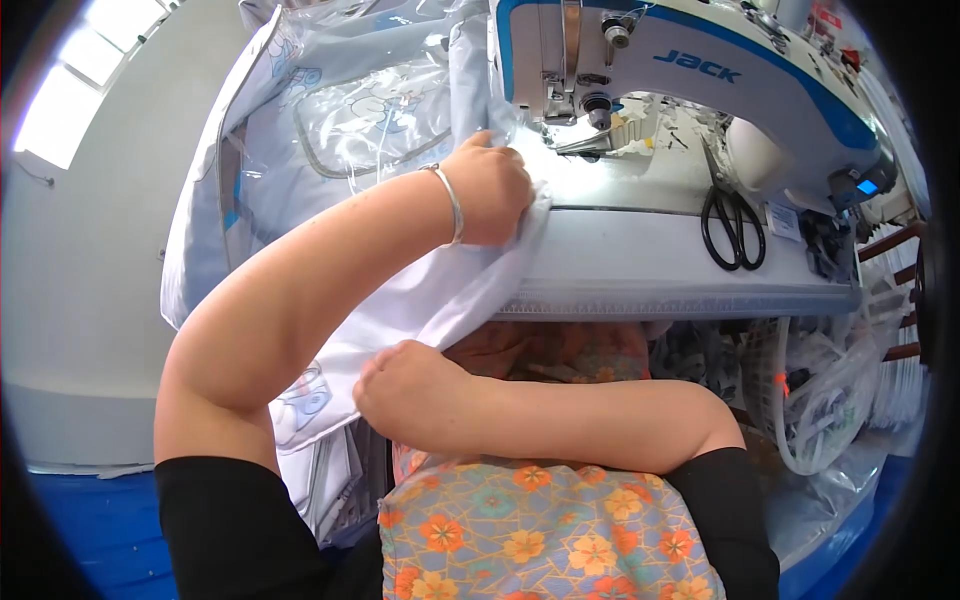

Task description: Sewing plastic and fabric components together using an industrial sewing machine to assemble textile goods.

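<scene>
**Both hands on pale fabric at the sewing machine**

The left hand (490, 190) presses curled fingers onto the pale fabric (440, 290) just short of the sewing machine (700, 90) needle. The right hand (405, 385) pinches the fabric's hanging fold below the tabletop (650, 250) edge. Black scissors (732, 225) lie well right of the fingers.

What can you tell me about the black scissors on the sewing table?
The black-handled metal scissors lie flat on the white sewing machine table, to the right of the needle and below the machine's white and blue arm. The blades are shut and point away from the person, with the two loop handles nearest the table's front edge. Neither hand touches them.
</scene>
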{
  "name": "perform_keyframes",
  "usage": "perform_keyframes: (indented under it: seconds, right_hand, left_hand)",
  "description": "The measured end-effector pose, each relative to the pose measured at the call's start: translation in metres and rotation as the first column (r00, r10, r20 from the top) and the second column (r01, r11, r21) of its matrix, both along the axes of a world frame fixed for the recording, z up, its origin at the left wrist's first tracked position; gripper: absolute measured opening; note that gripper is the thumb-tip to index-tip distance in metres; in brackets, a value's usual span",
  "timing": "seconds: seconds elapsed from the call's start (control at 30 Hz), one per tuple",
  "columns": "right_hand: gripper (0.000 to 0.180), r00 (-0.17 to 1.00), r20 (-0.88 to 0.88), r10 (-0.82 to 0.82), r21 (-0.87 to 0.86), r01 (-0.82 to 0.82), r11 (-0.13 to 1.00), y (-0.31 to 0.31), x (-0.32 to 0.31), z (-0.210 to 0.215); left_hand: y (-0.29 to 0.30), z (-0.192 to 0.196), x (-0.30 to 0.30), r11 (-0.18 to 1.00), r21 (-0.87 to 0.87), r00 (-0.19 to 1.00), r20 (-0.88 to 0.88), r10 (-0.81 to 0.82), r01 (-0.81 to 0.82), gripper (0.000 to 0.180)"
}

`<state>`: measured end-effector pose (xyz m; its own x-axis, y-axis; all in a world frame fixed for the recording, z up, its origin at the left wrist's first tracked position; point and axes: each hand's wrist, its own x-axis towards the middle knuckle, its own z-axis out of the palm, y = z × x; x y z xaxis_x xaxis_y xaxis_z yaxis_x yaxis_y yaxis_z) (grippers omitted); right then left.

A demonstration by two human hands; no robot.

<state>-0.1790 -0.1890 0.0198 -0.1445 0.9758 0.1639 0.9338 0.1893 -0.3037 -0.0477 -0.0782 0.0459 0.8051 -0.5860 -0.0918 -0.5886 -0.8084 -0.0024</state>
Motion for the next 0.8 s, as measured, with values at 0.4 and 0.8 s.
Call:
perform_keyframes:
  seconds: [0.4, 0.8]
  right_hand:
    - [0.030, 0.570, -0.815, -0.101, 0.062, 0.259, 0.964, -0.173, 0.018, -0.040]
    - [0.036, 0.795, -0.584, -0.163, 0.095, 0.266, 0.959, -0.151, 0.021, -0.064]
  left_hand:
    - [-0.031, 0.062, -0.047, 0.745, 0.653, 0.850, -0.310, 0.425, -0.135, 0.040]
    - [-0.029, -0.027, -0.050, 0.933, -0.017, 0.929, 0.083, 0.360, -0.360, 0.065]
